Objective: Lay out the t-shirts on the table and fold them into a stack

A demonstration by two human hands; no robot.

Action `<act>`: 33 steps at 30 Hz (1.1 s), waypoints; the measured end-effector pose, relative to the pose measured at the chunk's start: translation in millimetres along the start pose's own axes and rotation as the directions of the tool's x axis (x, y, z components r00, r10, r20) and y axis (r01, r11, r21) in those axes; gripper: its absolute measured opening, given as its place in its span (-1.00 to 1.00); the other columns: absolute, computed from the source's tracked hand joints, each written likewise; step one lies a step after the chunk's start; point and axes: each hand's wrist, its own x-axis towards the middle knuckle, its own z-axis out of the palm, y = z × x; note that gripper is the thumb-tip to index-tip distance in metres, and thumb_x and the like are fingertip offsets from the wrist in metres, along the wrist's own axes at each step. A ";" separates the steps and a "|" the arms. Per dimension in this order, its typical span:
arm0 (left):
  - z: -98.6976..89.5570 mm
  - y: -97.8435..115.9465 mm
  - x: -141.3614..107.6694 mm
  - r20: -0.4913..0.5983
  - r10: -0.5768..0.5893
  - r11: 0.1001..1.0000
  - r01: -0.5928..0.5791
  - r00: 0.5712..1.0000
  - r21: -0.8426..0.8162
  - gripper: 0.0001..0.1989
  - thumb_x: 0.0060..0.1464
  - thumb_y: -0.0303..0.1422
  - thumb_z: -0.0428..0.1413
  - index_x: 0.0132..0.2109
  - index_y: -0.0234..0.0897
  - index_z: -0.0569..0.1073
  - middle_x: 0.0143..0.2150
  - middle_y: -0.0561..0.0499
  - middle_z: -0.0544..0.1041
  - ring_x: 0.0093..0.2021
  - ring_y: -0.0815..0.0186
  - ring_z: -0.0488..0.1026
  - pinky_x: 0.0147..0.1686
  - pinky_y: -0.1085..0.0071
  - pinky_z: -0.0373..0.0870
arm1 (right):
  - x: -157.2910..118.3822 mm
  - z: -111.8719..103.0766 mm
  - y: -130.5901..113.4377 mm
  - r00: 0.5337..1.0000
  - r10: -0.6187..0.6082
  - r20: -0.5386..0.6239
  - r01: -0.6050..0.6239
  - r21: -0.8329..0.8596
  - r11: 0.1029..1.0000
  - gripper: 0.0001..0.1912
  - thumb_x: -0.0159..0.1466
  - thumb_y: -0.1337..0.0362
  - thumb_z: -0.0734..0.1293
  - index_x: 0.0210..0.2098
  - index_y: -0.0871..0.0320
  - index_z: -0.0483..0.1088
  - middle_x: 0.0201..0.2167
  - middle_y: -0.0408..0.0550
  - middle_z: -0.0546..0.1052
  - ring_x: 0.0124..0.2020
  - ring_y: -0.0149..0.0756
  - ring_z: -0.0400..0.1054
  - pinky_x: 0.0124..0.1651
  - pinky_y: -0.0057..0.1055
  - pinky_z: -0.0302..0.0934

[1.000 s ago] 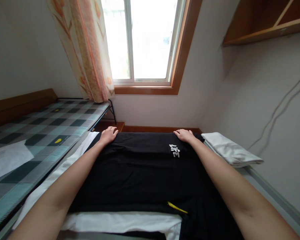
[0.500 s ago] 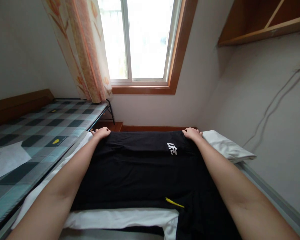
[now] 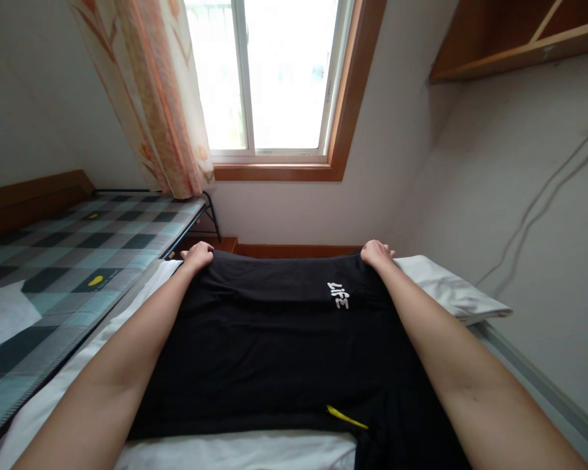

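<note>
A black T-shirt (image 3: 274,346) lies spread across a white cloth surface in front of me, with white "LIFE" lettering on its right part and a small yellow strip (image 3: 347,416) lower down. My left hand (image 3: 198,256) is closed on the shirt's far left corner. At the far right corner, my right hand (image 3: 376,252) grips the same edge, fingers wrapped over the fabric. Between the two hands the far edge is lifted and sags slightly. Both forearms reach over the shirt's sides and hide parts of them.
Beside the right hand sits a folded white cloth (image 3: 445,284). To the left stands a bed with a checked mattress (image 3: 127,248) and a white paper (image 3: 7,313) on it. A curtained window (image 3: 289,78) is ahead; a wooden shelf (image 3: 519,52) hangs upper right.
Both hands have risen slightly, still holding the shirt's far edge, which now dips in the middle. The shirt's near edge and yellow strip sit lower in view.
</note>
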 end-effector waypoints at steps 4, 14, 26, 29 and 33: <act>2.5 1.5 -1.5 -0.056 -0.037 0.999 0.038 0.998 0.014 -0.55 0.20 -0.25 -0.12 0.15 -0.16 0.44 0.26 -0.15 0.35 0.18 -0.03 0.32 0.12 0.02 0.21 | -1.7 5.6 -5.9 0.988 -0.065 -0.139 0.066 0.001 0.998 -0.54 0.27 0.37 0.09 0.09 0.22 0.42 0.21 0.19 0.26 0.14 0.05 0.20 0.13 -0.03 0.10; 6.7 4.6 -20.3 -0.038 -0.008 0.987 0.014 0.999 0.160 -0.53 0.22 -0.15 -0.15 0.03 -0.22 0.52 0.25 -0.25 0.31 0.17 -0.14 0.27 0.09 -0.11 0.14 | -19.0 22.9 -11.8 0.955 -0.273 -0.120 0.244 -0.212 0.946 -0.47 0.38 0.08 0.04 -0.05 0.23 0.52 0.16 0.20 0.37 0.17 0.05 0.20 0.18 -0.04 -0.03; 13.0 81.0 -111.2 -0.037 0.452 0.891 -0.453 0.891 -0.026 -0.48 0.31 -0.05 -0.25 0.26 -0.06 0.31 0.34 -0.05 0.25 0.36 0.08 0.07 0.28 -0.04 -0.13 | -84.7 25.3 -42.1 0.704 -0.710 -0.019 0.710 -0.017 0.704 -0.43 0.43 0.04 -0.06 0.23 0.15 0.29 0.27 0.03 0.31 0.28 -0.24 0.14 0.28 -0.32 -0.03; 16.0 92.4 -136.0 0.039 0.522 0.853 -0.520 0.852 -0.047 -0.43 0.28 0.02 -0.23 0.32 -0.02 0.22 0.40 -0.02 0.13 0.40 0.05 -0.02 0.29 -0.06 -0.16 | -105.7 30.7 -43.9 0.724 -0.689 0.032 0.690 -0.017 0.724 -0.35 0.41 -0.05 -0.07 0.33 0.15 0.13 0.37 0.08 0.11 0.37 -0.13 -0.05 0.32 -0.18 -0.11; 15.5 86.8 -157.2 0.073 0.479 0.877 -0.480 0.874 -0.018 -0.41 0.27 0.01 -0.22 0.36 -0.05 0.15 0.42 -0.03 0.07 0.41 0.04 -0.07 0.31 -0.05 -0.16 | -119.7 29.2 -24.2 0.794 -0.604 0.066 0.607 -0.038 0.794 -0.31 0.40 -0.09 -0.11 0.36 0.12 0.05 0.40 0.10 0.03 0.40 -0.10 -0.13 0.34 -0.09 -0.17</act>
